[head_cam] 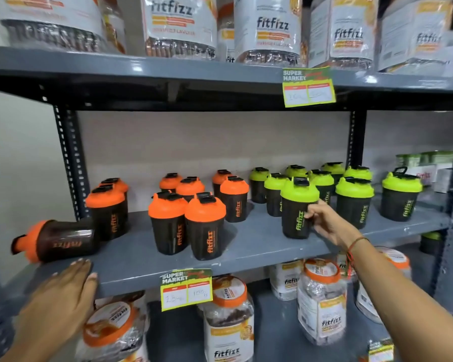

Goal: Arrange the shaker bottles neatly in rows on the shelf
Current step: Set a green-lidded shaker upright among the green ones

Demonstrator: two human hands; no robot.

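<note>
Black shaker bottles stand on the grey middle shelf (251, 246). Several with orange lids (204, 226) fill the left and centre in loose clusters. Several with green lids (353, 202) stand on the right. One orange-lidded shaker (58, 240) lies on its side at the shelf's left end, lid pointing left. My right hand (324, 223) grips the front green-lidded shaker (297, 207) from its right side; it stands upright on the shelf. My left hand (63, 296) rests flat on the shelf's front edge, just below the fallen shaker, holding nothing.
Large Fitfizz jars (267, 30) fill the upper shelf, and more jars (322, 301) stand on the lower shelf. Price tags (186, 288) hang from the shelf edges. Slotted uprights (68, 163) frame the bay. Boxes (426, 165) sit beyond the right upright.
</note>
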